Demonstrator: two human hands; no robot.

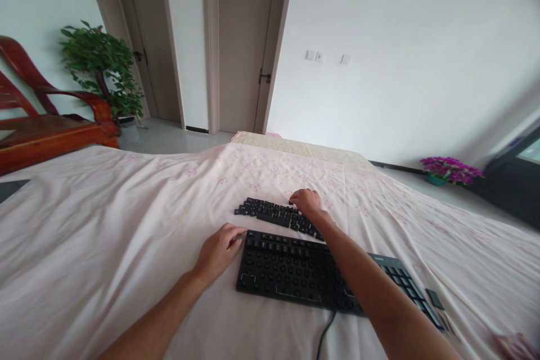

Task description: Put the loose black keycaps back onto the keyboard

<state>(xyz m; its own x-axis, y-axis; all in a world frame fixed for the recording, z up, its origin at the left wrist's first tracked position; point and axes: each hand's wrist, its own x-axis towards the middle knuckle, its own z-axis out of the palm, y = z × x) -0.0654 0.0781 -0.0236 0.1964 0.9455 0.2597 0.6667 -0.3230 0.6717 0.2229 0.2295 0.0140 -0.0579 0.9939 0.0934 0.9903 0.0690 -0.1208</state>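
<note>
A black keyboard (pixel 278 275) lies on the bedsheet; across its left and middle the keycaps are off and the bare switches show. At its top left corner, my left hand (pixel 219 247) has its fingers closed on the edge. Beyond the keyboard, loose black keycaps (pixel 274 212) are laid out in rows, a long spacebar among them. My right hand (pixel 307 201) reaches over these rows with fingers pinched, a small dark keycap (pixel 291 202) at the fingertips. My right forearm covers part of the keyboard and the right end of the keycap rows.
A pale flowered sheet (pixel 169 208) spreads wrinkled under everything. The keyboard's cable (pixel 324 334) runs toward me. A small dark flat piece (pixel 434 298) lies right of the keyboard. Farther off are a wooden chair (pixel 54 129), a potted plant (pixel 103 67) and purple flowers (pixel 451 170).
</note>
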